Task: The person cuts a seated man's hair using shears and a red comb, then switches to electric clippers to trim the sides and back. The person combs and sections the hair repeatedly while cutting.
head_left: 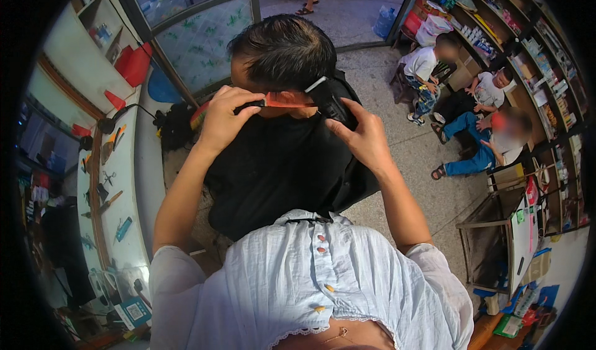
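A seated person with short dark hair [285, 49] is in front of me, wrapped in a black cape [273, 176]. My left hand [225, 117] pinches the dark handle of a red comb [282, 100], which lies level against the side of the head near the ear. From the right, my right hand [365, 131] grips a black hair clipper [329, 105]. The clipper's head, with a pale strip at its upper end, meets the comb's far end beside the hair. Some of my right fingers are hidden behind the clipper.
Along the left runs a white counter [124, 182] with scissors, combs and a teal tool [123, 228]. Three people sit at the right, before shelves [528, 52] of small goods. A metal-framed table [496, 238] stands lower right. Glass doors [205, 46] face the street.
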Demonstrator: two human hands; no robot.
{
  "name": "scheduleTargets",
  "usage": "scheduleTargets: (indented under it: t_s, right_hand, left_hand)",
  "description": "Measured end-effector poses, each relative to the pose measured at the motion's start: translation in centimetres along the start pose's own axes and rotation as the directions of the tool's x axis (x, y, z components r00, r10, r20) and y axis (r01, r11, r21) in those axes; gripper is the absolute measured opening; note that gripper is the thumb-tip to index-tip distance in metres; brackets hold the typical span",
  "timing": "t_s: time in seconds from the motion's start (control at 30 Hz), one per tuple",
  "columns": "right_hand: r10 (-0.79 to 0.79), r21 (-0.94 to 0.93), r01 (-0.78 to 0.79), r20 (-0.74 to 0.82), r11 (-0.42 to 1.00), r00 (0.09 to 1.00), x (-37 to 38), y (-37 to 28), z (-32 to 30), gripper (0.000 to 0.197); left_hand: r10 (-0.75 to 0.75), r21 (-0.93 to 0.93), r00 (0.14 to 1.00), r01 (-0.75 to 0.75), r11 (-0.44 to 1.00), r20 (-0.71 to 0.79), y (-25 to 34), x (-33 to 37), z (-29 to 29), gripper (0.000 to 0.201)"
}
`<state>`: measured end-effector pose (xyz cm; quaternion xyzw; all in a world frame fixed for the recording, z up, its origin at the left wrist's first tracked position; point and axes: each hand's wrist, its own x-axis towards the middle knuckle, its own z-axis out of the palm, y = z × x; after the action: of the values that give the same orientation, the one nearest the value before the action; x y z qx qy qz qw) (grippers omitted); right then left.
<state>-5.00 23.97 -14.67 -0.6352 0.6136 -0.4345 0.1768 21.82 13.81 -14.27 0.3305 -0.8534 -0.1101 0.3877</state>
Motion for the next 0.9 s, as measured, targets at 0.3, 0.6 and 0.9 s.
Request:
scheduleTargets:
  t_s: [0.3, 0.6, 0.9]
  right_hand:
    - [0.041, -0.126, -0.044, -0.021, 0.991, 0.999, -0.1, -1.0, -1.1, 0.052]
    - [-0.11, -0.344, 0.086, -0.053, 0.935, 0.992, 0.1, -1.6, -0.1, 0.051]
    - [-0.268, -0.361, 0.237, -0.039, 0.902, 0.963, 0.7, -3.6, 1.5, 0.045]
  left_hand:
    - [0.097, 0.114, 0.973, -0.074, 0.991, -0.209, -0.6, 0.5, -0.2, 0.024]
    - [0.268, 0.248, 0.924, -0.202, 0.947, -0.273, -0.5, 0.9, 0.1, 0.025]
    - [0.36, 0.315, 0.878, -0.26, 0.913, -0.316, 0.0, 1.1, 0.1, 0.024]
